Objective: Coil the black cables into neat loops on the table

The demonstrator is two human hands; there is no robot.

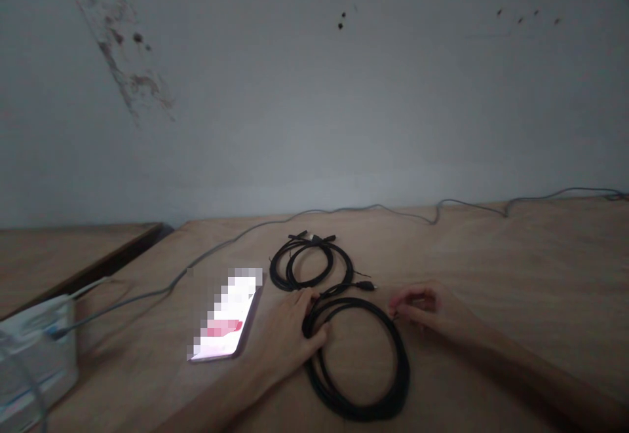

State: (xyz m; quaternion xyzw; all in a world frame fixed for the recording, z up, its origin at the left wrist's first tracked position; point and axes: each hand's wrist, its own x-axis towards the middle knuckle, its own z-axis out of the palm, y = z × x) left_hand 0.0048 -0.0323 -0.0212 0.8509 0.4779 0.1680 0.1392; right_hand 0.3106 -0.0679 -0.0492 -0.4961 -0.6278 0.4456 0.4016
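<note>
A coil of black cable point(403, 371) lies on the wooden table. My left hand point(289, 328) is closed around its left side, fingers over the strands and thumb inside the loop. A black connector point(364, 285) with a metal tip sticks out just beyond the coil. At the coil's upper right edge, my right hand point(420, 305) has thumb and fingertips pinched together; something thin and dark seems to be at the tips, too small to name. Beyond my left hand rest further coiled black cables point(348, 263), their ends bunched on top and thin tie ends poking out.
A lit phone point(228, 321) lies left of my left hand. At far left a white power strip point(63, 348) has cords plugged in. A grey cord point(211, 249) runs from it along the table's back, by the wall point(314, 125). A dark gap point(113, 253) divides two tabletops.
</note>
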